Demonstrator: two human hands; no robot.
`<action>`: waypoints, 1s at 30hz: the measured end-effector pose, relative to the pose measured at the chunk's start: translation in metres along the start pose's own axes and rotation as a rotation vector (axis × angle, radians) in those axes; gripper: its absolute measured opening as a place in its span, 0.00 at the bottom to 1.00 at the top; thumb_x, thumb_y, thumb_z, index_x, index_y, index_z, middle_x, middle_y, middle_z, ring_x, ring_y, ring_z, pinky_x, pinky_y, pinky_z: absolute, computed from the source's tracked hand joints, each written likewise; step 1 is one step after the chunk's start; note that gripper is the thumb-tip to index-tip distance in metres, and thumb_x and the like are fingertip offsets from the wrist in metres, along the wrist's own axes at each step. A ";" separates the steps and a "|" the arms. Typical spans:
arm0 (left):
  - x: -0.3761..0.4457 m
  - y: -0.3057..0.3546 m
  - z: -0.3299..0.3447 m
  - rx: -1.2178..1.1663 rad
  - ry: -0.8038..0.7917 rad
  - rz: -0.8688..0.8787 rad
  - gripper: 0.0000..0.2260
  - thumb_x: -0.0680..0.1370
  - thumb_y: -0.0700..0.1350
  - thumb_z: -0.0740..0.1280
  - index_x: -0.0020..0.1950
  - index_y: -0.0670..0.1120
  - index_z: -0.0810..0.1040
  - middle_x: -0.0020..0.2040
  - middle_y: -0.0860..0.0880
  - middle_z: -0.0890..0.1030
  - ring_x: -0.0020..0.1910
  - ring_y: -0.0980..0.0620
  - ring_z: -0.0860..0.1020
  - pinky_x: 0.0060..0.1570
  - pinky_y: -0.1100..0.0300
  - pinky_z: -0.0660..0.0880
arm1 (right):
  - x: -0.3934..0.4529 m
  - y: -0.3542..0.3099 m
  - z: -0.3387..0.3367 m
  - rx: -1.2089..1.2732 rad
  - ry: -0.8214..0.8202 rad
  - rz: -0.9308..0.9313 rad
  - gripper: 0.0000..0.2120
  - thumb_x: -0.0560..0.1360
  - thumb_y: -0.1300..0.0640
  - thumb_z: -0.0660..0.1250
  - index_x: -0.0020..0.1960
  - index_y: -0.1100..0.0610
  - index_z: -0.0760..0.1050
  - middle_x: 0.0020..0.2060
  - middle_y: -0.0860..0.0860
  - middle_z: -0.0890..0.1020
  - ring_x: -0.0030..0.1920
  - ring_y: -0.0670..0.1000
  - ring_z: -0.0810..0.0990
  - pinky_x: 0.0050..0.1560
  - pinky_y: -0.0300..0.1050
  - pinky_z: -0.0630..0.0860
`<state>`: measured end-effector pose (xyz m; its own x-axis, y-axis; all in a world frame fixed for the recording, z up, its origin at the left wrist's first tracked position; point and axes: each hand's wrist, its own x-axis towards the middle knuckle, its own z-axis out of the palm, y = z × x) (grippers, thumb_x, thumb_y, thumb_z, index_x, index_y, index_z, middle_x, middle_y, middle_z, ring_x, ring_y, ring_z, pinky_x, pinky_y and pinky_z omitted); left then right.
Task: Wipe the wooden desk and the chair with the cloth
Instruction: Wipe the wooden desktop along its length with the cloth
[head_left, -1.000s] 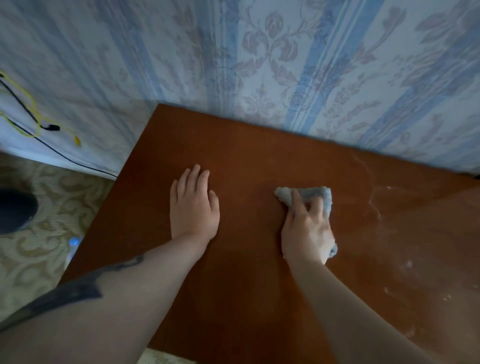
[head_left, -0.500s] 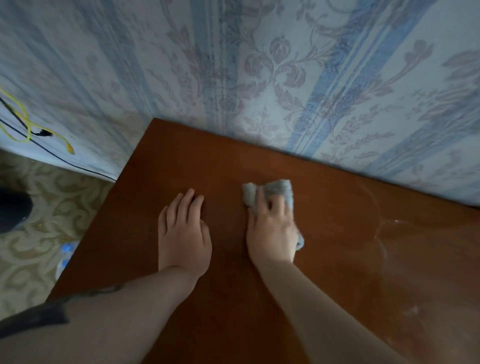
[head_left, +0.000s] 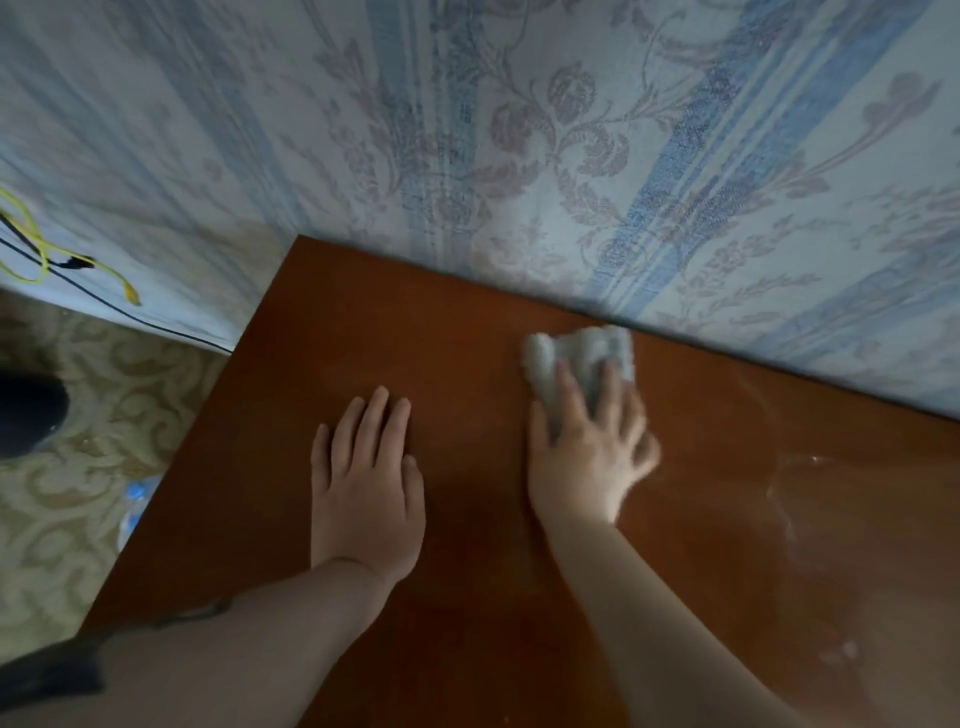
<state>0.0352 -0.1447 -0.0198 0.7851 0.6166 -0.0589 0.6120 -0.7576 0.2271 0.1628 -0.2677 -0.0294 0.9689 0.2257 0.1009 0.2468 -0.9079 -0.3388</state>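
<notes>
The left hand lay flat, fingers straight, on the wooden desk. To its right, the right hand pressed the grey cloth onto the desk's far edge by the wallpapered wall; its fingers looked fairly straight, though blurred.

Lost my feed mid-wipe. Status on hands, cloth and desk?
Left hand flat on desk, holding nothing. Right hand presses cloth near the wall edge. Pale smears to the right. Nothing in the way.
</notes>
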 end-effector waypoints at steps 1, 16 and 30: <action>0.000 0.000 0.001 0.011 0.001 0.001 0.24 0.80 0.50 0.48 0.75 0.49 0.64 0.76 0.49 0.63 0.76 0.50 0.57 0.75 0.48 0.49 | -0.003 -0.021 0.004 0.050 0.004 -0.098 0.22 0.73 0.47 0.68 0.67 0.42 0.73 0.72 0.50 0.69 0.69 0.55 0.63 0.60 0.60 0.63; 0.000 0.000 0.002 0.053 0.000 0.001 0.24 0.79 0.50 0.48 0.74 0.49 0.65 0.76 0.48 0.65 0.76 0.49 0.59 0.74 0.47 0.50 | 0.009 -0.060 0.004 0.144 -0.151 -0.296 0.19 0.71 0.56 0.70 0.63 0.50 0.77 0.62 0.53 0.75 0.55 0.60 0.70 0.49 0.53 0.71; -0.001 0.001 0.001 -0.074 0.027 -0.045 0.27 0.79 0.51 0.48 0.78 0.47 0.56 0.79 0.48 0.56 0.77 0.50 0.54 0.76 0.47 0.51 | 0.024 -0.108 0.008 -0.011 -0.315 -0.227 0.26 0.80 0.49 0.58 0.76 0.45 0.60 0.75 0.48 0.59 0.69 0.57 0.59 0.63 0.53 0.61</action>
<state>0.0347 -0.1463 -0.0204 0.7536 0.6558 -0.0448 0.6370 -0.7119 0.2958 0.1594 -0.1616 0.0019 0.8473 0.5174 -0.1203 0.4572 -0.8256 -0.3307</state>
